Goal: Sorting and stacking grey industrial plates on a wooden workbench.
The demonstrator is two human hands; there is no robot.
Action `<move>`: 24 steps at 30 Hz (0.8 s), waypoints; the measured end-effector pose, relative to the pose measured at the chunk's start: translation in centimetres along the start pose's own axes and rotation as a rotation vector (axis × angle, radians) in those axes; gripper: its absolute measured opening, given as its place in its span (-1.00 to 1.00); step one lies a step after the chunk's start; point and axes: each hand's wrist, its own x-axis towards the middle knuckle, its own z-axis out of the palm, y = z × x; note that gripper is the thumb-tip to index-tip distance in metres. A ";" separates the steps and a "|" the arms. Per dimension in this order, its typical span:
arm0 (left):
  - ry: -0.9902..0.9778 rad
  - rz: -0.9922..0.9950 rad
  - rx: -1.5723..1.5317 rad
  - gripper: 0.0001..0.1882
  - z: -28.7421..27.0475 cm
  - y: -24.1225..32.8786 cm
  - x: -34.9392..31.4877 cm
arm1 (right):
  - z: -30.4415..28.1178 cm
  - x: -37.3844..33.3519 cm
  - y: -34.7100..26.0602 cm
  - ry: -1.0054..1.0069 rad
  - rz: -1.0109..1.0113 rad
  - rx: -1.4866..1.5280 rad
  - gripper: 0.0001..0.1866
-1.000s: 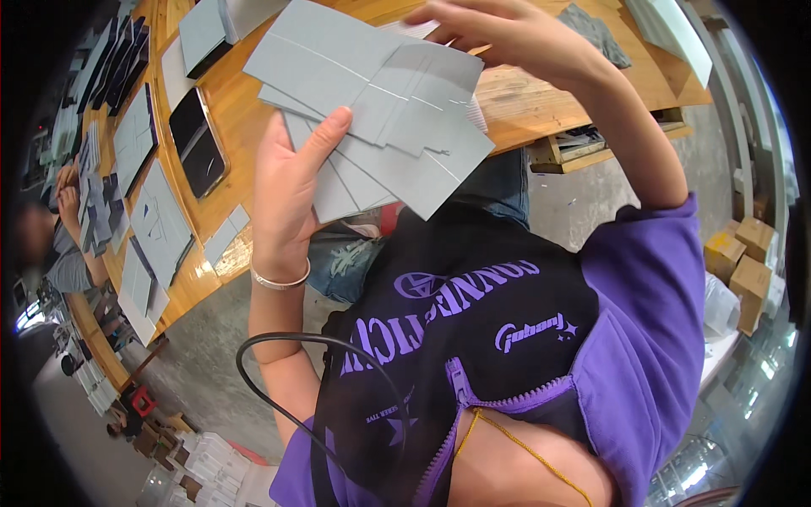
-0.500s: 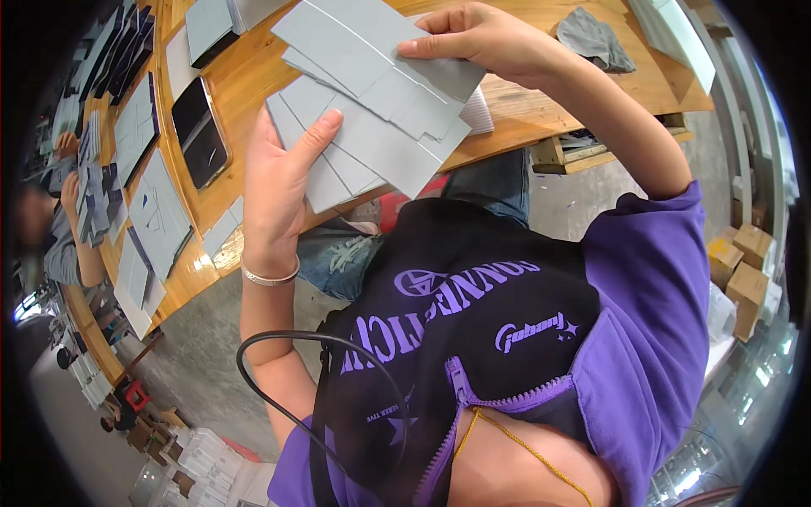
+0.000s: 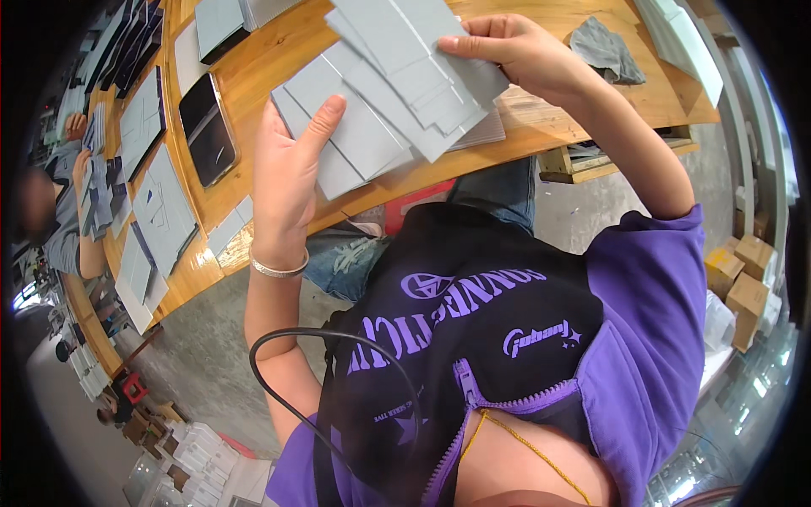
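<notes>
Grey boards fanned between two hands, right over the table's edge!
Here are the grey boards [image 3: 414,93] — light and fairly stiff, I'd judge, likely to slide on one another, with corners that could dent. The left hand [image 3: 287,169] clamps the lower ones, thumb on top, its fingers mostly hidden beneath; the right hand [image 3: 511,51] pinches the upper group by its edge. Edges look the safest hold, thumb flat across the overlap. Beyond, under the wooden table [image 3: 541,114], an open drawer [image 3: 629,163] holds a jumble too small to name — and farther right, cardboard boxes [image 3: 746,300] stand stacked, contents hidden.
</notes>
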 end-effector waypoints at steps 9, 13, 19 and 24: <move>-0.084 -0.078 -0.081 -0.59 -0.2 0.4 0.0 | -0.1 1.0 1.6 0.162 -0.027 0.080 -0.60; -0.053 -0.024 -0.026 -0.57 0.5 0.2 0.4 | 0.7 1.0 1.5 0.156 -0.003 0.159 -0.59; -0.030 0.029 0.013 -0.53 1.1 -0.4 1.0 | 1.5 0.8 1.4 0.153 -0.007 0.195 -0.60; -0.037 0.052 0.013 -0.54 0.9 -0.3 1.2 | -1.4 0.8 1.3 0.208 -0.110 0.061 -0.61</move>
